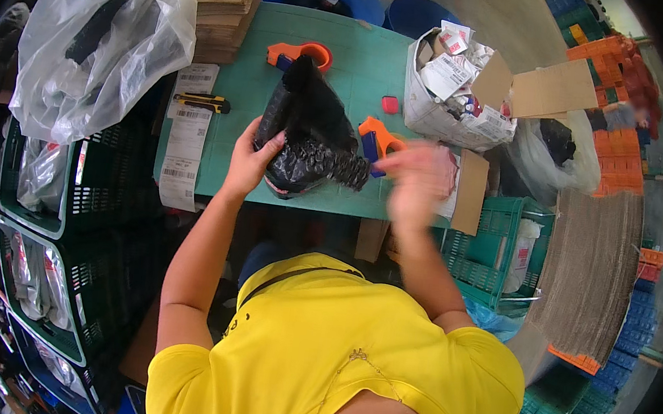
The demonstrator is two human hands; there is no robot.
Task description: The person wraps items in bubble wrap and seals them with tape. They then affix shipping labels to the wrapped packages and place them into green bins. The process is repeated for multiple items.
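Note:
A bundle of crumpled black bubble wrap [311, 125] stands at the front edge of the green table. My left hand [252, 155] grips its left side, thumb toward me and fingers behind. To the right, my right hand [418, 179] is smeared by motion, apart from the wrap. Just beyond its fingers is an orange and blue tape dispenser [384, 139]; I cannot tell whether the hand touches it. Another orange tape dispenser [305, 54] lies behind the bundle. What the black wrap covers is mostly hidden.
Left on the green table [230, 137] lie a yellow and black cutter knife [202, 102] and printed label strips [184, 149]. A small red object [390, 105] sits near a white box of packets [444, 114]. Green crates [111, 178] flank the left; stacked cardboard [593, 268] stands right.

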